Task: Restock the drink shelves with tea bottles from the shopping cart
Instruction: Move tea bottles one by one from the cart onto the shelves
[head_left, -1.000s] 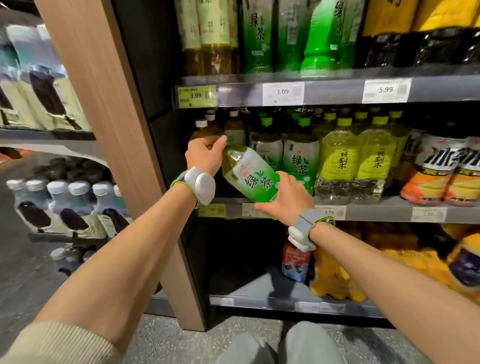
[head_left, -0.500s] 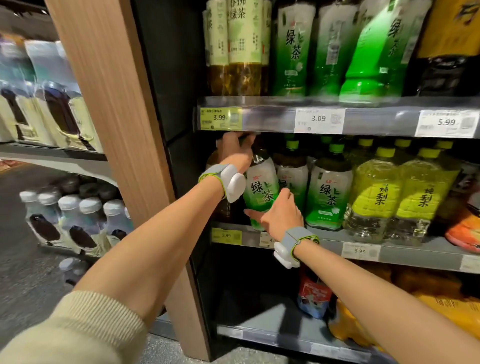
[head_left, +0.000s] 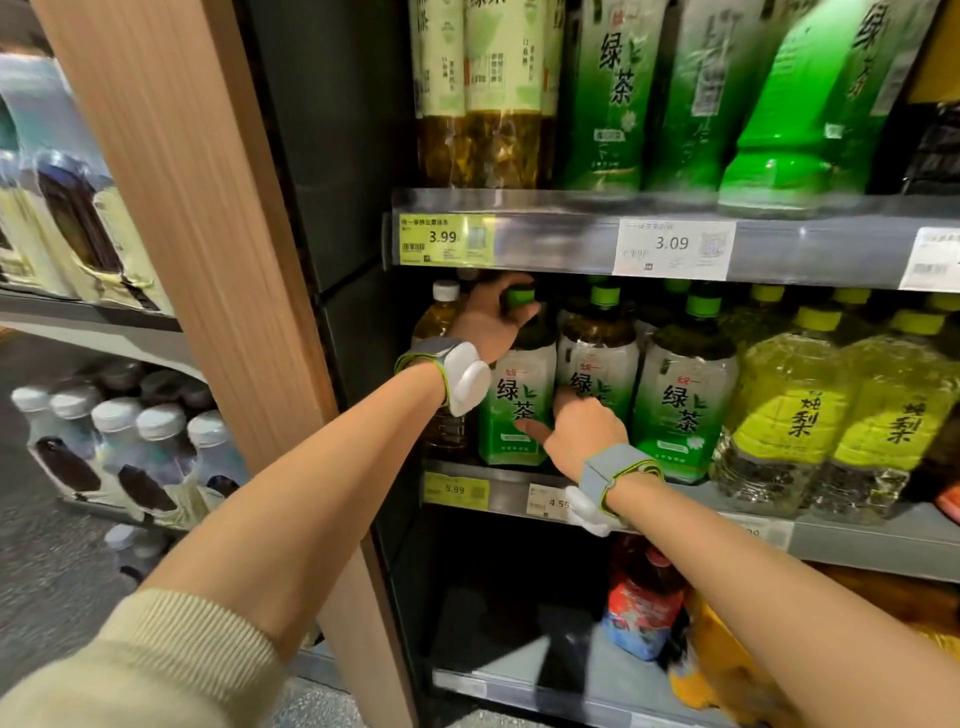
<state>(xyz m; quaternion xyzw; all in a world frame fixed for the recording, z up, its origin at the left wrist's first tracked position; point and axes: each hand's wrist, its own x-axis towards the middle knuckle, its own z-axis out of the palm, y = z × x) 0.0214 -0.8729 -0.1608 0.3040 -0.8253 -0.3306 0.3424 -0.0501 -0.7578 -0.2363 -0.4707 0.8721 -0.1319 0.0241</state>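
Gripped round the green cap and neck by the left hand (head_left: 491, 317), the green tea bottle (head_left: 514, 410) stands upright at the near edge of the middle shelf (head_left: 857, 540), the leftmost of the green-labelled row; its base seems to be down on the shelf, though the near edge hides the contact. The right hand (head_left: 584, 434) rests low against the label with loosely bent fingers, steadying more than holding. To finish this placement well, I would keep the cap grip until the base sits flat, then use the right hand to nudge the body back and right until it lines up flush with the neighbouring green tea bottle (head_left: 597, 384), label facing out. The white-capped amber bottle (head_left: 439, 332) stands just to the left, behind the left wrist, so the left hand should lift straight off rather than sweep sideways. Headroom under the upper shelf's price rail (head_left: 561, 244) is tight.
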